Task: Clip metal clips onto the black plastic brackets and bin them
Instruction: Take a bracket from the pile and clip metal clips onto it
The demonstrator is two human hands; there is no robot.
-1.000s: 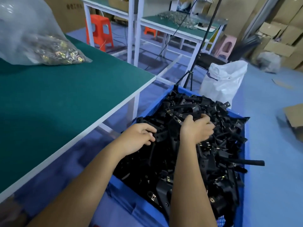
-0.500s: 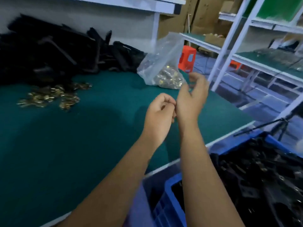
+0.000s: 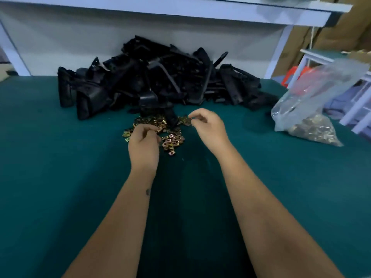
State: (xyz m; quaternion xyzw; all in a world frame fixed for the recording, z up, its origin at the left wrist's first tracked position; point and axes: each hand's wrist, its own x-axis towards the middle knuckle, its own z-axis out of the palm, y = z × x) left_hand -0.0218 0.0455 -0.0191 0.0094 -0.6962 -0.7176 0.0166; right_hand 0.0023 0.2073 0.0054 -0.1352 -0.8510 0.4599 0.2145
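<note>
Hovering with curled fingers, your left hand (image 3: 143,143) and right hand (image 3: 208,125) flank the metal clips (image 3: 170,139); pinch contents cannot be told

Dim indoor light, soft overall blur, wide-angle bending at edges — dark shadow between forearms

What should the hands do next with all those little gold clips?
Probably pinch one clip from the loose pile of clips. Both the left hand and the right hand hover over it with fingers curled, and neither holds a bracket from the black bracket heap behind it.
</note>
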